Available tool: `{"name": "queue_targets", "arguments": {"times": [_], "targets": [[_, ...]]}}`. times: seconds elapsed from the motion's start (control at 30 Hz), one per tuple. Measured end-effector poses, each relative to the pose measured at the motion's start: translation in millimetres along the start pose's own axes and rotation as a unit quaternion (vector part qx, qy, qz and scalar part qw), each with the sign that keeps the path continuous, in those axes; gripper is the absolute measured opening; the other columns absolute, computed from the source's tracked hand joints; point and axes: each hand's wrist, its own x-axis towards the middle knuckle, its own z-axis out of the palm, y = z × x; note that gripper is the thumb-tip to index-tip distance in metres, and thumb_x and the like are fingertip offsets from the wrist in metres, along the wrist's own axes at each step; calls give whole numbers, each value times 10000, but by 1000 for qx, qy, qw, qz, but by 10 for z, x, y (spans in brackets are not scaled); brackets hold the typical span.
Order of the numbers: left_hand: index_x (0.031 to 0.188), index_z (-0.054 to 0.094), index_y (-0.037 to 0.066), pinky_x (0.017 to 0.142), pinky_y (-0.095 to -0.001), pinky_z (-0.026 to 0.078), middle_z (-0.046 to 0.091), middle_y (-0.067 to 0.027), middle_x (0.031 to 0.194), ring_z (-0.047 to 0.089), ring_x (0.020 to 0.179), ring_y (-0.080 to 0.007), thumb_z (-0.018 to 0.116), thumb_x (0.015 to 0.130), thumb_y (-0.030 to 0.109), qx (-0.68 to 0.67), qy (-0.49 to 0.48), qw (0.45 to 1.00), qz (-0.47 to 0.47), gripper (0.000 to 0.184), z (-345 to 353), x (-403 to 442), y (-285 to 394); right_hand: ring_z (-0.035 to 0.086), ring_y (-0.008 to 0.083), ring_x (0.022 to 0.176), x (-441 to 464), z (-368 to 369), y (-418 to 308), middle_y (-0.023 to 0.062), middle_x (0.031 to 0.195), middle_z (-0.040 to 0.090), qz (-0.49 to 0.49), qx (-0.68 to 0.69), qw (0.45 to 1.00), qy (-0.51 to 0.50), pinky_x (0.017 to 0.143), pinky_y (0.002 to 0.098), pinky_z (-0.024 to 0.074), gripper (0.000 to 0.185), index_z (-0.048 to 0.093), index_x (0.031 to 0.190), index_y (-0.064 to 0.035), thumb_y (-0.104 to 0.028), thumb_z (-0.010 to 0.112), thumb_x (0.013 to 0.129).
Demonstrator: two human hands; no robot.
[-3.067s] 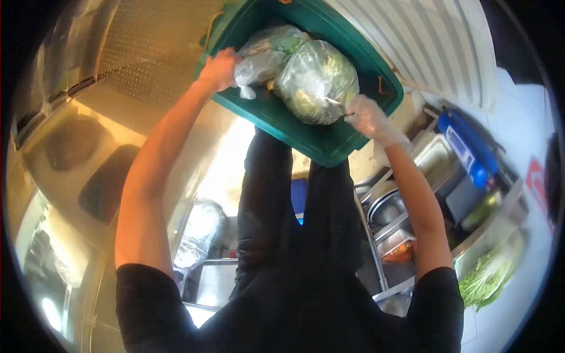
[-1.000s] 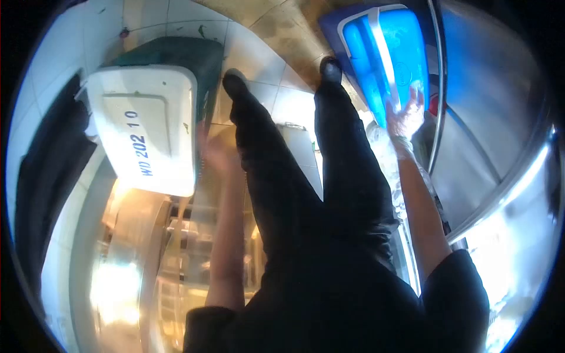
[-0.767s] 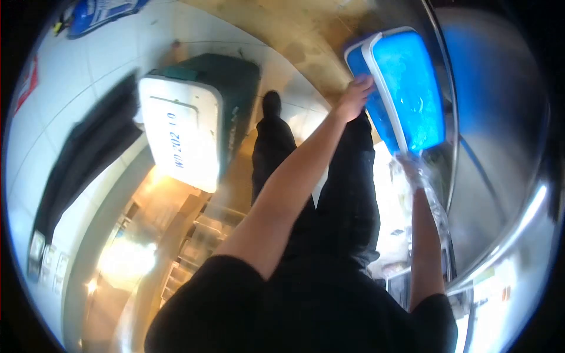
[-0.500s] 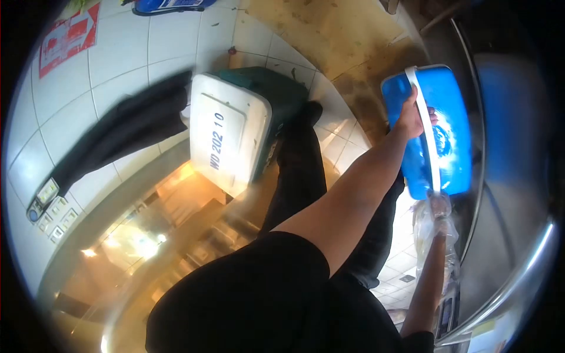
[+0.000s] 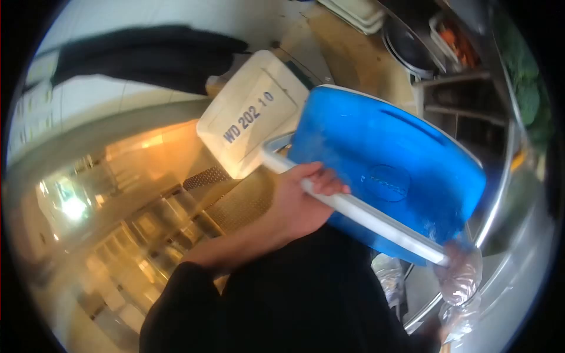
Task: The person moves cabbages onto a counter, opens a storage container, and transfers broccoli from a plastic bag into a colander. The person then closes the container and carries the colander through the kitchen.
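A blue cooler box (image 5: 382, 159) with a white carry handle (image 5: 376, 222) is tilted in front of me, a round embossed mark on its broad face. My left hand (image 5: 315, 191) is bare and wraps its fingers around the handle. At the handle's lower right end is my right hand (image 5: 460, 270), covered by a clear plastic glove. It grips the cooler there, though its fingers are partly blurred.
Behind the cooler stands another box with a white lid (image 5: 253, 115) marked "WD 202 10". Metal shelving at upper right holds a dark pan (image 5: 409, 47) and a tray of orange-red food (image 5: 459, 44). Shelves with containers (image 5: 159, 229) are at left; dark cloth (image 5: 147, 59) hangs on the wall.
The blue cooler has come up closer to me and turned, its handle now slanting down to the right. Both hands have moved with it. My view has shifted, showing the shelving at right.
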Motion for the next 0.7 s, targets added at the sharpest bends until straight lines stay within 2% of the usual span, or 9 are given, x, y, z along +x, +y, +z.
{"name": "queue_targets", "arguments": {"times": [0.13, 0.23, 0.37, 0.43, 0.5, 0.57, 0.63, 0.67, 0.7], "targets": [[580, 374, 103, 797, -332, 363, 336, 2, 554, 375, 558, -152, 463, 828, 136, -123, -32, 979, 161, 265, -351, -982, 578, 559, 271, 605, 557, -262, -919, 125, 621, 543, -236, -167, 957, 38, 579, 398, 448, 171, 572, 783, -94, -264, 592, 784], [633, 375, 92, 817, -355, 372, 339, -10, 572, 374, 580, -166, 458, 832, 120, -214, -37, 944, 248, 217, -1115, -1193, 773, 554, 308, 615, 1095, 99, -1426, 133, 626, 550, -287, -197, 932, -100, 598, 423, 447, 148, 564, 796, -101, -248, 563, 781], [828, 438, 67, 917, -400, 384, 429, -50, 692, 446, 689, -200, 465, 861, 114, -233, 96, 921, 295, 63, -1543, -1004, 638, 557, 313, 675, 1800, 978, -1248, 121, 680, 564, -329, -244, 912, -28, 639, 441, 442, 124, 593, 866, -92, -160, 562, 766], [1116, 393, 25, 948, -473, 398, 458, -192, 1178, 486, 1081, -331, 457, 912, 281, 25, 58, 906, 418, 333, -1849, -981, 913, 587, 333, 887, 1864, 829, -1638, 166, 923, 612, -373, -154, 911, 87, 779, 447, 461, 176, 609, 908, -48, -123, 600, 749], [1121, 430, 22, 927, -478, 412, 476, -219, 1224, 492, 1105, -333, 442, 908, 374, 26, 192, 918, 346, 412, -1655, -1244, 1055, 493, 364, 1120, 1815, 755, -2080, 197, 1215, 504, -476, -113, 857, 165, 925, 474, 409, 343, 573, 1091, -42, -98, 602, 754], [1096, 471, 13, 902, -451, 430, 543, -214, 1149, 538, 1048, -302, 416, 896, 450, 114, 212, 921, 307, 483, -1734, -1494, 1135, 436, 372, 1183, 1805, 643, -2144, 201, 1286, 441, -496, -122, 849, 134, 970, 477, 371, 419, 525, 1164, -46, -122, 615, 762], [1045, 507, -13, 834, -384, 454, 565, -193, 1137, 565, 1007, -257, 494, 874, 377, 306, 206, 904, 215, 425, -1980, -1603, 1082, 380, 379, 1247, 1934, 632, -2105, 205, 1357, 378, -511, -137, 841, 112, 1016, 480, 333, 500, 477, 1237, -50, -146, 628, 770], [998, 541, 10, 799, -374, 471, 585, -176, 1091, 584, 957, -257, 574, 828, 177, 409, 265, 825, 287, 240, -1865, -1605, 1011, 376, 382, 1250, 2108, 748, -1951, 203, 1357, 380, -490, -25, 851, 187, 1020, 475, 327, 529, 451, 1261, -55, -162, 636, 777], [998, 541, 10, 799, -374, 471, 585, -176, 1091, 584, 957, -257, 574, 828, 177, 410, 265, 824, 287, 240, -1808, -1575, 976, 372, 386, 1252, 2251, 887, -1795, 202, 1356, 382, -460, 87, 846, 255, 1025, 469, 320, 560, 424, 1286, -59, -177, 643, 783]]}}
